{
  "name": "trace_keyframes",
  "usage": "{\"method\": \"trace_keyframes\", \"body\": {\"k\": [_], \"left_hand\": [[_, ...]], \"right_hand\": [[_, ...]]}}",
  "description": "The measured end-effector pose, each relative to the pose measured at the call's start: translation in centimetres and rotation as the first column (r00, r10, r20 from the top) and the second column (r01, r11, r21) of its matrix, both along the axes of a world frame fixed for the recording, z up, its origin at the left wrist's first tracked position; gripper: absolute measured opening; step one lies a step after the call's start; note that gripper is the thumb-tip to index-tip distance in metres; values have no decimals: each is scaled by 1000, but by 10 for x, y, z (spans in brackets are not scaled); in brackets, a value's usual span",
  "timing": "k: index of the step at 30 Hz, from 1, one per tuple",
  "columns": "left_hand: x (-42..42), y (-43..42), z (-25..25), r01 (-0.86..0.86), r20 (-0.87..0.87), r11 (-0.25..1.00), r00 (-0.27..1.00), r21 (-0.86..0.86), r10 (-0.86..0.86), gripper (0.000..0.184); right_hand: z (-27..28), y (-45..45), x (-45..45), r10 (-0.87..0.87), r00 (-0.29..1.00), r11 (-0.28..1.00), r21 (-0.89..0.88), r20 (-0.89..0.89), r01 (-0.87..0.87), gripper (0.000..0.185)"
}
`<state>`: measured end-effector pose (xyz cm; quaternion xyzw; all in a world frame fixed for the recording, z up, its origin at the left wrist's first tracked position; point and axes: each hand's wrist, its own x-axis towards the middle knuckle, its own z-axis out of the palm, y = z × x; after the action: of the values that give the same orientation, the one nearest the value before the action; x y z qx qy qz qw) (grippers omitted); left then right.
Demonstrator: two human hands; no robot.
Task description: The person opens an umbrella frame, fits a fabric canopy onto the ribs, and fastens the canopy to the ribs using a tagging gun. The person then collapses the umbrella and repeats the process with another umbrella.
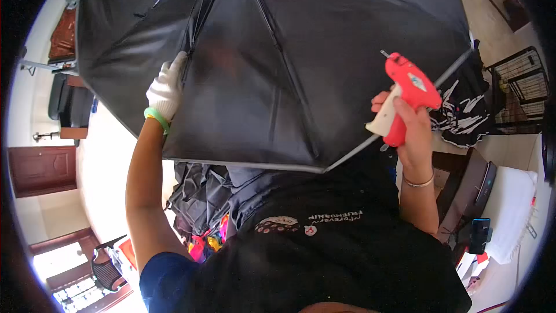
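Note:
An open black umbrella (231,98) fills the upper middle of the view, its inside with the dark ribs facing the camera. My left hand (166,88), in a white glove with a green band at the wrist, has its fingers closed on a rib at the umbrella's left part. My right hand (408,119) is bare and wrapped round the handle of a red and white tagging gun (414,84). The gun's needle end points up and left, in front of the umbrella's right part.
Dark folded cloth (202,191) and bright coloured pieces (205,243) lie below the umbrella. At the right are a black wire rack (518,87), a phone (479,236) and a white cushion (509,208). A black chair (107,266) stands lower left.

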<state>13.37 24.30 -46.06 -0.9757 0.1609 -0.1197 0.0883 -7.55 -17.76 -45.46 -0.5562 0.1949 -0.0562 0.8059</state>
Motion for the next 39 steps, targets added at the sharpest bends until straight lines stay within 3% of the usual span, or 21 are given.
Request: {"method": "trace_keyframes", "body": {"k": [7,8,10,12,13,14,16,17,19,20,23,24,27,30,33,38,39], "left_hand": [[3,24,10,116,-32,980,993,162,-112,52],[4,19,13,230,131,954,957,194,-258,53],[0,-6,19,424,421,853,743,306,-520,58],[-30,-48,8,385,451,920,810,73,-374,59],[-56,-78,-2,213,273,969,946,-121,-174,57],[-80,-103,-14,-3,46,963,999,-268,16,55],[-102,-126,-47,22,-212,851,965,-526,-156,51],[-109,-138,-50,24,-211,851,965,-524,-158,51],[-118,-154,-53,-426,-571,561,814,-709,-103,46],[-120,-154,-56,-423,-574,571,812,-703,-106,46],[-128,-152,-68,-693,-680,67,678,-718,-279,42],[-129,-152,-69,-702,-691,73,667,-708,-278,42],[-128,-151,-68,-753,-657,-130,634,-645,-409,41],[-131,-154,-67,-744,-645,-164,650,-648,-402,43],[-133,-155,-67,-746,-646,-186,652,-639,-397,43],[-134,-155,-64,-758,-657,-205,643,-619,-393,43],[-134,-155,-64,-759,-657,-212,643,-616,-393,43]], "right_hand": [[-25,11,5,191,976,980,82,-101,-183,34],[-26,11,8,237,965,970,81,-114,-229,35],[-22,13,24,242,966,970,61,-93,-237,35],[-18,16,47,250,968,968,1,-38,-250,36],[-19,21,60,244,969,970,2,-43,-244,36],[-21,31,76,296,955,955,-5,-2,-296,37],[-29,48,94,345,938,939,-17,45,-344,38],[-44,58,100,379,925,925,29,40,-380,37],[-74,73,96,406,913,909,88,36,-407,37],[-88,80,86,428,904,893,145,22,-426,36],[-105,92,72,424,905,895,157,-14,-417,34],[-109,96,69,403,915,911,118,-35,-396,33],[-129,108,65,352,935,936,17,-48,-352,31],[-136,112,62,297,954,948,-111,-36,-300,29],[-106,110,52,301,929,863,-353,-215,-362,27],[-127,106,52,346,919,819,-417,-189,-394,26],[-116,105,54,354,915,862,-314,-192,-399,26]]}}
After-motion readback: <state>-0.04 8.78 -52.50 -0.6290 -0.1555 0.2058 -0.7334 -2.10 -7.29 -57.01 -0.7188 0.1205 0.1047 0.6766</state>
